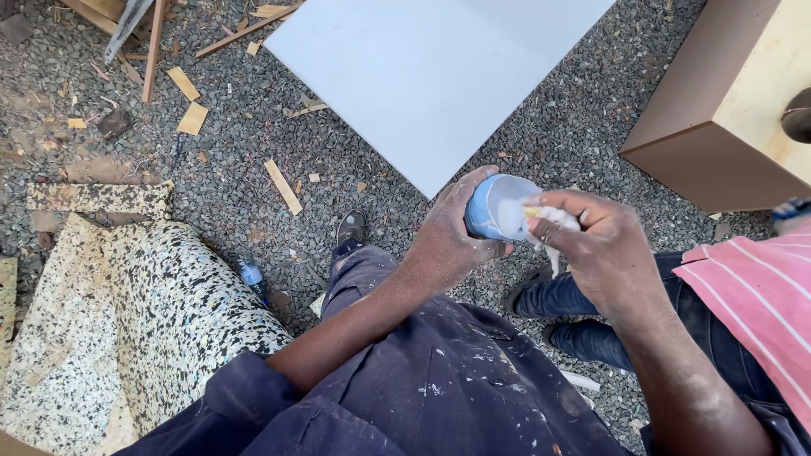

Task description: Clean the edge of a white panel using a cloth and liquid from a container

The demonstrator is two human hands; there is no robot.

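Looks like the dipping stage: left hand [448,241] is wrapped around a small round blue tin of white paste [498,207], just below the flat white board [431,76], while right hand [591,245] pinches a white rag [553,221] into it. Next move probably needs a steady scoop.

Tin [488,211]: pale blue outside, white inside. Rag [553,221]: white, yellow fleck at one edge. Board [431,72], upper centre: plain white. Cabinet [718,118], upper right: brown sides, pale yellow face. Foam [127,329], lower left: cream, speckled black and blue. Gravel [236,194]: dark grey, strewn with tan wood offcuts. Overalls [422,380]: navy, white paint spatter. Shirt [760,295], right edge: pink, thin white stripes.
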